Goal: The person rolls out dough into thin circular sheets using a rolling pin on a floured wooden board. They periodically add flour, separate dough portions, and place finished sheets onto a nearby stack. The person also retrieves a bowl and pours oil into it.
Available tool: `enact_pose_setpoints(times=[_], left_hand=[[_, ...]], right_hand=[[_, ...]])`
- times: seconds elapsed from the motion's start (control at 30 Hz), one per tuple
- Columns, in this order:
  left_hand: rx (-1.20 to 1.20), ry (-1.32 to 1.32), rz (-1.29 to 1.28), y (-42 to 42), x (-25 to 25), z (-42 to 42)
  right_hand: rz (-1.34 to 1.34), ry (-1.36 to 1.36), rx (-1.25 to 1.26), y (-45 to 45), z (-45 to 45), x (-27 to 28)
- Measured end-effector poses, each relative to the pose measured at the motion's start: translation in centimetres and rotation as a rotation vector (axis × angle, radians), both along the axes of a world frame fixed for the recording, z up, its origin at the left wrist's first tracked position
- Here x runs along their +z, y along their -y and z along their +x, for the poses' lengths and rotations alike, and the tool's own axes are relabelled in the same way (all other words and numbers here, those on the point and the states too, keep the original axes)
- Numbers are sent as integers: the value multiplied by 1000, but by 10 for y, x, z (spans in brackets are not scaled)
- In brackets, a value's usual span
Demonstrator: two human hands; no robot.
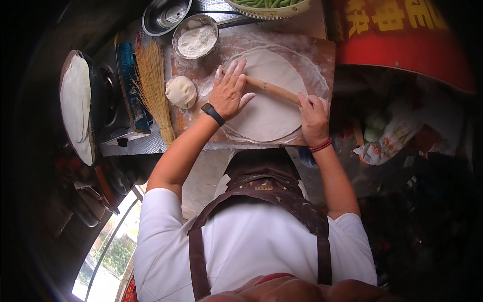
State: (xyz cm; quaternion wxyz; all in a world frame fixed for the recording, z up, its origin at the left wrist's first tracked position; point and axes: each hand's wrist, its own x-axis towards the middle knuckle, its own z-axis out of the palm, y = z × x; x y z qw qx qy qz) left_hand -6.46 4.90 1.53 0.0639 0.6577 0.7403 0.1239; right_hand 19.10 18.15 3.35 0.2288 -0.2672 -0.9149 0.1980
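A large round sheet of dough (264, 117) lies on the floured wooden board (319, 47). Across it, at a slant, rests a wooden rolling pin (269, 87). My left hand (230, 90) lies over the pin's left end with the palm down and the thumb spread out. The pin's right end is in the curled fingers of my right hand (314, 113), near the sheet's right edge. A ball of dough (181, 92) sits at the board's left side. Above it stands a metal bowl (176, 45) of white flour (197, 39).
A straw whisk broom (153, 83) lies left of the board, beside a gas stove (109, 98). Farther left, a pale dough sheet (77, 102) is on a round, dark-edged surface. Behind the board are an empty steel bowl (149, 19) and a basket (279, 13) of green beans (264, 3).
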Motion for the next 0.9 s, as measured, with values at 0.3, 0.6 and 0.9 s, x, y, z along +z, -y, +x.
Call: enact_pose_setpoints(times=[0.3,0.6,0.9], left_hand=[[265,-83,92,-153,-32,-12],[-156,-118,188,-108,-5,2],[-226,-67,158,-157,-21,42]], right_hand=[[264,-6,-86,-67,-7,-29],[-134,-36,-174,-16,38,0],[128,141,-361,10,52,-26]])
